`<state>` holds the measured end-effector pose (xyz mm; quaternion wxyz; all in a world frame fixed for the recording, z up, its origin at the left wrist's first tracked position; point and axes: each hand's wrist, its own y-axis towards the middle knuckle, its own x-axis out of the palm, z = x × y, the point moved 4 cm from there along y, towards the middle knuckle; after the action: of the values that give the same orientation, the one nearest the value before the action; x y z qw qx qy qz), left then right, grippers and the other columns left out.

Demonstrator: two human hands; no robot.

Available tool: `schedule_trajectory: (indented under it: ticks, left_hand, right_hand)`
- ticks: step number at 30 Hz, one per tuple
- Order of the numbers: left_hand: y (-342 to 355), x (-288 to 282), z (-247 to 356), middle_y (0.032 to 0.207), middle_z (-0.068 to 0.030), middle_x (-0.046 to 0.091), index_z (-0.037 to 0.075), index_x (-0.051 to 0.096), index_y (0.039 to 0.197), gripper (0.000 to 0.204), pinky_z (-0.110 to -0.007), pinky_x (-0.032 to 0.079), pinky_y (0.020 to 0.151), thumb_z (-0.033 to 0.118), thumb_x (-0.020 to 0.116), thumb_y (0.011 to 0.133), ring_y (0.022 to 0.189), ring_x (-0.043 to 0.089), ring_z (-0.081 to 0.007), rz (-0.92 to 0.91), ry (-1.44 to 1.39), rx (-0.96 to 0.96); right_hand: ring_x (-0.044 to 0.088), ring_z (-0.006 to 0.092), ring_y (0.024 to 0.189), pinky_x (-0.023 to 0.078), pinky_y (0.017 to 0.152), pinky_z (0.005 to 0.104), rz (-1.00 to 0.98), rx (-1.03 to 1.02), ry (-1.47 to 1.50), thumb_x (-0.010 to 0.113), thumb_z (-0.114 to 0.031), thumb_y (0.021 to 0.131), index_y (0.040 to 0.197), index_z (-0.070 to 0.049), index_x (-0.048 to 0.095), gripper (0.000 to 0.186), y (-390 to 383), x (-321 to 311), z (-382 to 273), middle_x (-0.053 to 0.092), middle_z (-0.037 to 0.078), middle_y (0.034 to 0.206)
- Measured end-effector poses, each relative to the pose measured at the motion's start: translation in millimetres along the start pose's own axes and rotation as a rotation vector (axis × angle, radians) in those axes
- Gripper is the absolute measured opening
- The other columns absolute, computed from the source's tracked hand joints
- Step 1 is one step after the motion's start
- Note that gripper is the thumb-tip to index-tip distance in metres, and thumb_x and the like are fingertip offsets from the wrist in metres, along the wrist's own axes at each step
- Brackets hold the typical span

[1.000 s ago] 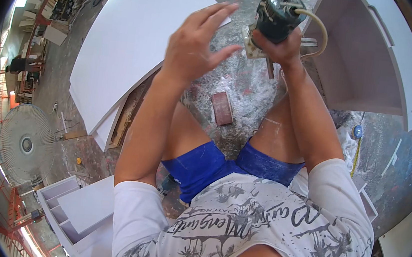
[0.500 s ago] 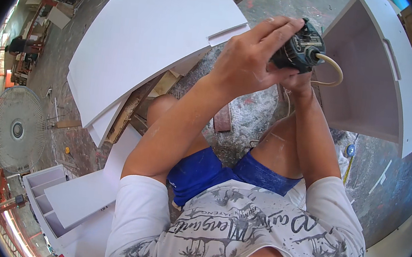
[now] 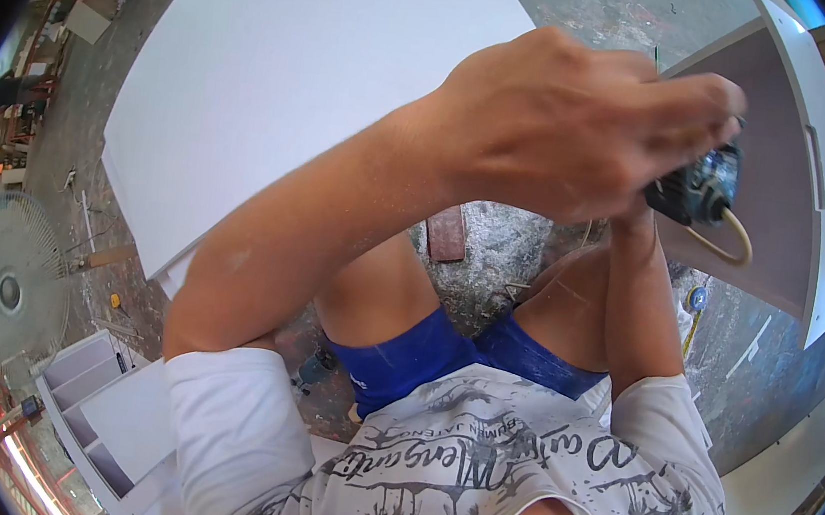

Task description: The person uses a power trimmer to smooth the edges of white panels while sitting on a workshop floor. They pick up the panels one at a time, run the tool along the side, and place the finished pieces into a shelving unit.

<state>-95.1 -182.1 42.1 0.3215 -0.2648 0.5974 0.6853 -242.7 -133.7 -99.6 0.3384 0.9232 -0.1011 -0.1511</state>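
Your dark, corded power tool is held up off the floor at 2 o'clock, in front of the open pale cabinet. Its cord end faces up toward you and leans toward 4 o'clock; the cream cord leaves it toward 5 o'clock and loops back toward 9 o'clock. The other end is covered, so you cannot tell exactly how the long axis runs. Your left hand is blurred and reaches across the tool from 9 o'clock, fingers bent over its upper side; whether they grasp it or only pass over it, you cannot tell. Your right hand comes up from 6 o'clock below the tool, mostly covered by the left, so its grip cannot be told either. A wide white panel spreads at 11 o'clock. Near the centre, a reddish-brown block lies on the dusty floor, its long axis running roughly 12 to 6 o'clock. A blue tape measure sits at 3 o'clock.
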Motion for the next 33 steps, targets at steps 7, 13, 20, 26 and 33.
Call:
schedule_trajectory:
  ticks: [7,13,20,26,33]
  left_hand:
    - [5.0,-31.8,-55.3,0.097,-0.0032,0.071,0.016,0.074,0.116,0.034,-0.039,0.062,0.068,0.029,0.076,0.084,0.091,0.073,-0.0223,0.128,-0.132,0.108]
    - [-63.6,-35.8,-249.6,0.141,-0.0173,0.059,0.007,0.062,0.139,0.049,-0.045,0.043,0.115,0.014,0.071,0.091,0.131,0.055,-0.0359,-0.201,-0.025,-0.357]
    - [-112.0,-27.9,-322.8,0.156,-0.0007,0.052,0.023,0.059,0.147,0.049,-0.049,0.029,0.123,0.037,0.061,0.100,0.148,0.043,-0.0263,-0.270,0.137,-0.270]
    - [-113.5,-26.4,-325.9,0.157,0.0022,0.052,0.025,0.059,0.147,0.049,-0.051,0.021,0.128,0.040,0.061,0.101,0.152,0.038,-0.0256,-0.266,0.089,-0.336]
    - [-115.3,-15.1,-338.4,0.154,0.0020,0.055,0.024,0.061,0.145,0.048,-0.051,0.023,0.128,0.041,0.062,0.100,0.150,0.041,-0.0252,-0.240,0.096,-0.333]
  right_hand:
    - [0.067,0.0244,0.106,0.056,0.091,0.0389,0.098,0.069,-0.124,0.082,-0.024,0.086,0.133,-0.001,0.052,0.060,22.6,5.7,-19.0,0.068,0.014,0.115]
    - [0.064,0.0306,0.110,0.056,0.097,0.0479,0.469,0.294,-0.153,0.080,-0.036,0.090,0.141,-0.003,0.039,0.073,8.4,14.9,-53.3,0.062,0.020,0.119]
    - [0.064,0.0320,0.115,0.055,0.100,0.0483,0.755,0.398,-0.212,0.080,-0.022,0.088,0.142,-0.003,0.041,0.069,40.6,65.7,-105.4,0.061,0.020,0.122]
    - [0.065,0.0205,0.107,0.054,0.096,0.0359,0.756,0.304,-0.479,0.081,-0.011,0.087,0.132,0.001,0.052,0.055,62.2,97.6,-103.5,0.065,0.014,0.118]
    - [0.066,0.0176,0.099,0.055,0.090,0.0317,0.799,0.332,-0.605,0.083,-0.007,0.084,0.123,0.002,0.058,0.047,75.7,113.7,-90.5,0.067,0.012,0.114]
